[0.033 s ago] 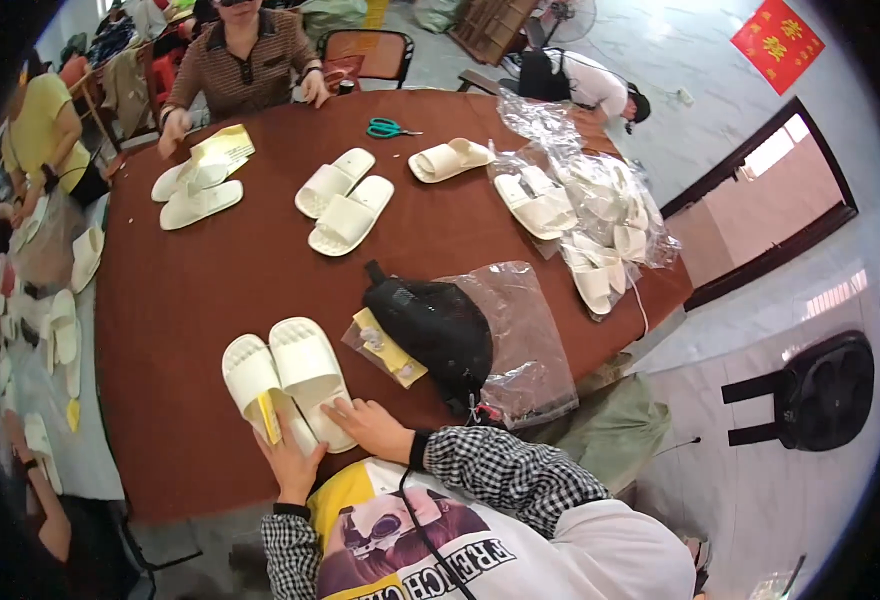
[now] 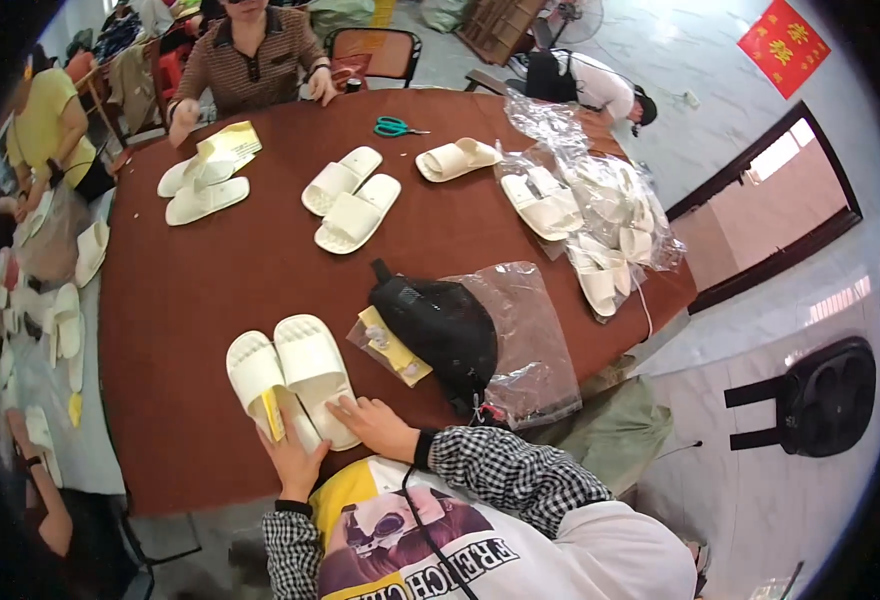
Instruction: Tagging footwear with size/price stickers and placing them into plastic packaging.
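In front of me a pair of white slippers lies side by side on the brown tablecloth, heels toward me. My left hand grips the heel end of the left slipper, thumb and fingers on either side. A narrow yellow tag stands upright by those fingers. Stretched out over the heel of the right slipper, my right hand rests with its fingers a little apart. Just beyond that hand are a black mesh pouch and a yellow card in clear plastic.
A clear plastic bag lies beside the pouch. More white slippers sit farther off, near teal scissors. Bagged slippers are heaped at the right. Across the table sits a person; another table with slippers stands left.
The whole view has shifted slightly, so the table appears a little farther right. Both my hands stay at the same slippers. The hand of the person across the table has moved slightly.
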{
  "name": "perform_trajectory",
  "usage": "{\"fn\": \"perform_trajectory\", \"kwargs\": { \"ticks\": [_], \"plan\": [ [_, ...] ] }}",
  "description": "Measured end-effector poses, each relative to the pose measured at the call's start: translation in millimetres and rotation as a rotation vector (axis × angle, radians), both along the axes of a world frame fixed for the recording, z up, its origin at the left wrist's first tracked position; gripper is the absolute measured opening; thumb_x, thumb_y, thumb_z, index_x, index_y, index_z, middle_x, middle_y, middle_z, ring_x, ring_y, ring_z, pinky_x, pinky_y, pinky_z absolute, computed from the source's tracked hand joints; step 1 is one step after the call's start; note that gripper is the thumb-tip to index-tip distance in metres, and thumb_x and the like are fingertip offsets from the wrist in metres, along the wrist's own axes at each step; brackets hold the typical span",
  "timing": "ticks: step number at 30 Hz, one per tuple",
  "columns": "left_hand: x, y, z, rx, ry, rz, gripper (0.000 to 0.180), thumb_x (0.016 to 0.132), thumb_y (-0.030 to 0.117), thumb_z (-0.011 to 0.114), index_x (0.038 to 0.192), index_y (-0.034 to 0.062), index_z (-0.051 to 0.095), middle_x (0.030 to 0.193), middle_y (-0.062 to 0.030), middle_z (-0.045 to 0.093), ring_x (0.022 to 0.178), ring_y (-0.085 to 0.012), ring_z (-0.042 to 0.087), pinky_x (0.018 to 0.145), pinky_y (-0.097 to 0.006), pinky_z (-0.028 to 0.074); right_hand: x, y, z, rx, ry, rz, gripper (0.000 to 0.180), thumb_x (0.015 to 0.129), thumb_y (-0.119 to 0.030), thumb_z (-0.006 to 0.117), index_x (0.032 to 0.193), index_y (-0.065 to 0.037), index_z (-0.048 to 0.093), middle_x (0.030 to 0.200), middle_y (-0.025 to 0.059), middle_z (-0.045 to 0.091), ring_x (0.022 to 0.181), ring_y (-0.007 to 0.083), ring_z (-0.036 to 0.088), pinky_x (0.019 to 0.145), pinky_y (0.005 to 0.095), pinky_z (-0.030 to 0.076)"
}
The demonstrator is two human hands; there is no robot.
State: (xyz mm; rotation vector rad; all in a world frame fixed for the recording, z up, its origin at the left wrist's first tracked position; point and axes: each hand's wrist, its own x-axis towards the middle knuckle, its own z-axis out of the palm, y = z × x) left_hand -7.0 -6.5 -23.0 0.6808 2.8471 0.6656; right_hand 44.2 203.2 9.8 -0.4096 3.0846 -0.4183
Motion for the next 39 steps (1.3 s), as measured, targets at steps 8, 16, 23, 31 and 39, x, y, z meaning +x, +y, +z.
{"fn": "perform_trajectory", "kwargs": {
  "ticks": [8,16,23,31,39],
  "plan": [
    [2,1,3,0.035,0.043,-0.007,0.112,0.071,0.041,0.079,0.153,-0.0023,0.016,0.151,-0.0256,0.033,0.142,-0.0408,0.026,0.118,-0.055,0.007,-6,-9,-3,0.084,-0.03,0.007,0.063,0.084,-0.012,0.054,0.145,-0.005,0.039,0.116,0.0127,0.052,0.083,0.0234,0.057,0.066,0.0349,0.048],
    [-2,4,7,0.034,0.05,0.008,0.109,0.073,0.043,0.078,0.152,-0.0025,0.018,0.153,-0.0232,0.029,0.143,-0.0368,0.024,0.118,-0.055,0.009,-1,2,8,-0.058,-0.012,0.026,0.061,0.081,-0.005,0.054,0.141,-0.002,0.043,0.117,0.0145,0.051,0.087,0.0272,0.059,0.075,0.0364,0.05],
    [0,4,7,0.07,0.036,0.012,0.107,0.072,0.043,0.078,0.151,-0.0033,0.022,0.153,-0.0235,0.03,0.145,-0.0355,0.022,0.117,-0.057,0.008,-2,2,7,-0.048,-0.021,0.034,0.062,0.08,-0.006,0.056,0.14,0.0,0.042,0.112,0.0137,0.051,0.081,0.0255,0.059,0.071,0.0359,0.049],
    [-1,3,10,0.063,0.014,0.008,0.105,0.074,0.044,0.076,0.151,-0.0031,0.022,0.152,-0.0241,0.031,0.145,-0.0349,0.021,0.117,-0.057,0.008,-5,5,10,-0.048,0.009,0.061,0.065,0.079,-0.005,0.057,0.141,-0.003,0.042,0.116,0.0139,0.05,0.084,0.0262,0.059,0.072,0.0367,0.049],
    [10,-10,14,0.126,0.001,0.087,0.106,0.074,0.039,0.078,0.151,-0.0033,0.02,0.152,-0.0256,0.029,0.144,-0.0376,0.022,0.118,-0.054,0.01,3,13,5,-0.248,-0.071,0.003,0.057,0.078,0.002,0.054,0.134,-0.001,0.047,0.125,0.0174,0.048,0.1,0.0334,0.059,0.083,0.04,0.049]
  ]
}}
